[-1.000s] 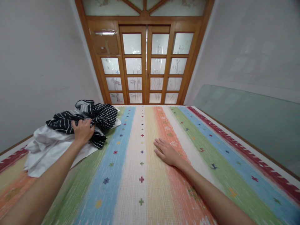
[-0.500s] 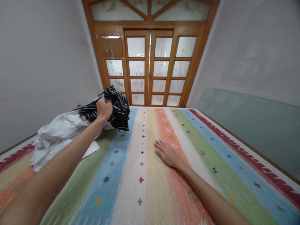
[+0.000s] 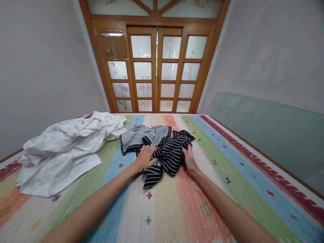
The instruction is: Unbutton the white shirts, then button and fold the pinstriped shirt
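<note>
A crumpled black-and-white striped garment (image 3: 172, 155) lies bunched in the middle of the patterned cloth, its paler grey side turned up at the left. On its near left part rests my left hand (image 3: 146, 158), fingers spread over the fabric. My right hand (image 3: 189, 159) is at the garment's right edge, with thumb and fingers closed about a fold. What kind of garment it is cannot be made out from the crumpled shape.
A heap of white cloth (image 3: 65, 148) lies to the left, apart from the striped garment. Beneath everything spreads a multicoloured striped cloth (image 3: 162, 216). Along the right side stands a pale green panel (image 3: 265, 131); wooden glazed doors (image 3: 157, 67) are at the far end.
The striped garment has moved right from the white heap to the middle and been laid down. My left hand has loosened and spread; my right hand has moved forward onto the garment.
</note>
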`<move>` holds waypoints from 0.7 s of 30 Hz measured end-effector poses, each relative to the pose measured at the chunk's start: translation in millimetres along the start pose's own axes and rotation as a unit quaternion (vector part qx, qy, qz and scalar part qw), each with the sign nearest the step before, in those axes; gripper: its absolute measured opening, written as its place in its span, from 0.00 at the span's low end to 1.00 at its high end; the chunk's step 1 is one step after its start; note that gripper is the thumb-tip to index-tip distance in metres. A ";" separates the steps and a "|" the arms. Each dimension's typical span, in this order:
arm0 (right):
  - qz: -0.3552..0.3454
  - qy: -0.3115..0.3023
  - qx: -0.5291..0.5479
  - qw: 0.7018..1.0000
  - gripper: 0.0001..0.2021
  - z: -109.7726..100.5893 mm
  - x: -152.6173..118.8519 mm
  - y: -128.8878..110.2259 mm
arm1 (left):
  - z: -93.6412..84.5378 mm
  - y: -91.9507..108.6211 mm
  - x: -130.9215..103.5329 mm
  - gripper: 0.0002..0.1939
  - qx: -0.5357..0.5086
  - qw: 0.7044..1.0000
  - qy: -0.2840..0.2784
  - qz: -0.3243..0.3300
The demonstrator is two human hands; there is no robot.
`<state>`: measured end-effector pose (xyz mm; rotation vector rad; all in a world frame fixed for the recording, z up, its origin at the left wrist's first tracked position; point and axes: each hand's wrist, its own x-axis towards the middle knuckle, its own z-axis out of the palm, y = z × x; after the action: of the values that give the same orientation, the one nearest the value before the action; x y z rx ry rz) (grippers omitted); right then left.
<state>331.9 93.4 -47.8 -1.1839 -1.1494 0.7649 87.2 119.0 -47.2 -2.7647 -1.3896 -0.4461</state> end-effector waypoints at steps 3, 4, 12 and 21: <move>-0.027 -0.043 -0.035 0.998 0.37 0.7 -3.1 -2.0 | -0.4 0.8 -5.6 0.29 0.003 1.000 0.010 0.003; -0.039 -0.044 -0.048 0.997 0.38 0.7 -3.4 -2.2 | -3.0 1.0 -6.8 0.29 0.005 1.000 0.008 0.002; -0.101 0.013 -0.141 0.985 0.33 -11.4 7.4 4.6 | -32.3 3.3 -16.3 0.23 0.021 0.999 0.028 0.008; -0.065 0.177 -0.164 0.968 0.34 -44.9 27.6 3.3 | -53.0 1.1 -22.6 0.17 0.090 0.990 -0.050 -0.093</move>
<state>382.9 106.1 -42.3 -1.4357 -1.0611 0.2508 62.3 93.2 -2.0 -2.5593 -1.6294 -0.1753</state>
